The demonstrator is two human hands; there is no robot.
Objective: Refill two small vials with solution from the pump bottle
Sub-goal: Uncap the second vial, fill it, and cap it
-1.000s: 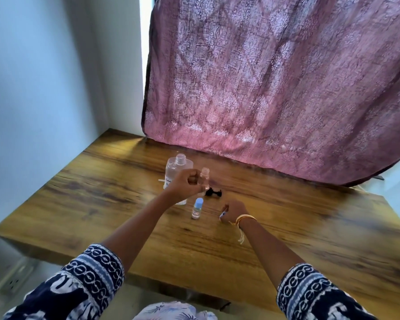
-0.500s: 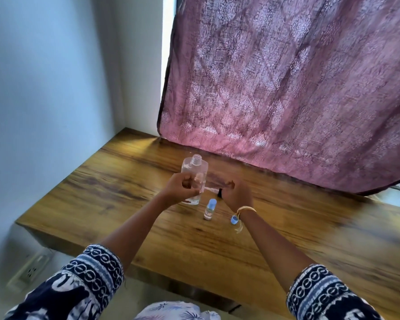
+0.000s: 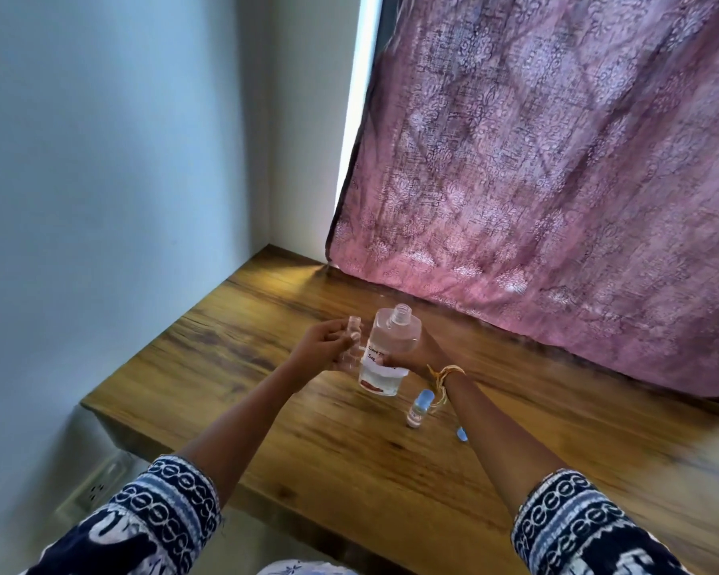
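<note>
My right hand [image 3: 416,354] grips the clear pump bottle [image 3: 387,354] around its middle; the bottle's neck is open with no pump on it, and it holds clear liquid and a white label. My left hand [image 3: 322,350] holds an uncapped clear small vial [image 3: 353,340] upright just left of the bottle. A second vial with a blue cap [image 3: 419,407] stands on the wooden table [image 3: 349,471] below my right wrist. A loose blue cap [image 3: 461,434] lies on the table to its right.
A pink patterned curtain [image 3: 557,180] hangs behind the table. A pale wall [image 3: 100,201] borders the table's left side, with a socket [image 3: 96,487] low down. The table's near edge runs just beyond my patterned sleeves.
My right hand has left the table and taken hold of the pump bottle. My left hand has carried the open vial to the bottle's left side. The camera view swung left.
</note>
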